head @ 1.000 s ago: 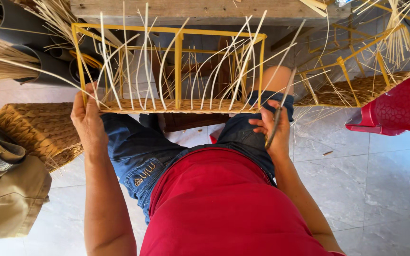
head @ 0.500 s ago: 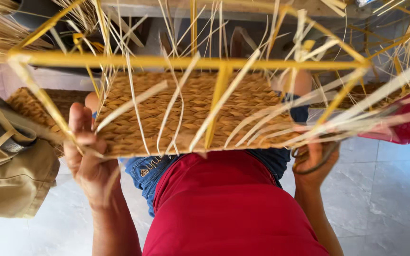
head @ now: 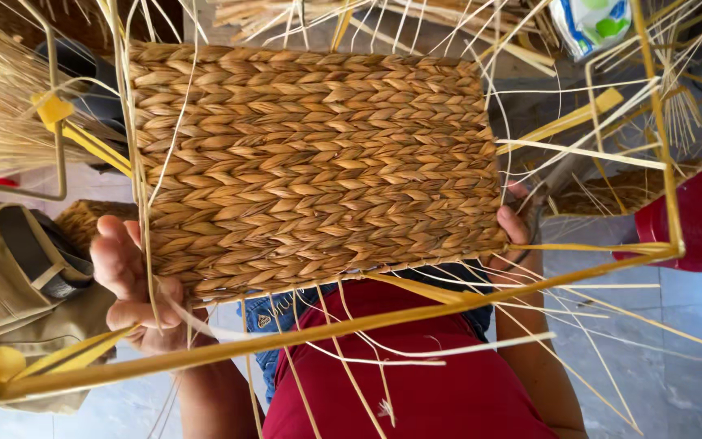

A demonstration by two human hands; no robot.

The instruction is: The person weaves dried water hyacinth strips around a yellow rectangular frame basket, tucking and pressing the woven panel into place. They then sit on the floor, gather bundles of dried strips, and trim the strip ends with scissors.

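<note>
Big yellow wire frame (head: pixel 327 329) w/ woven straw panel (head: pixel 310 162) tipped up toward the camera, filling the view btwn both hands; looks light but stiff, weave rough and grippy, loose strands (head: pixel 530 150) brittle, so best held by the rails; left hand (head: pixel 136 284) fingers curled round the panel's left edge; right hand (head: pixel 517 232) at the right edge, mostly hidden, grip can't tell; red stool (head: pixel 696 223) beyond right fingers; khaki bag (head: pixel 22 284) outside the left.

The floor (head: pixel 676 358) is made of pale grey tiles. On it a khaki bag (head: pixel 18 301) lies at the left, and a red plastic stool (head: pixel 692 223) stands at the right.
</note>
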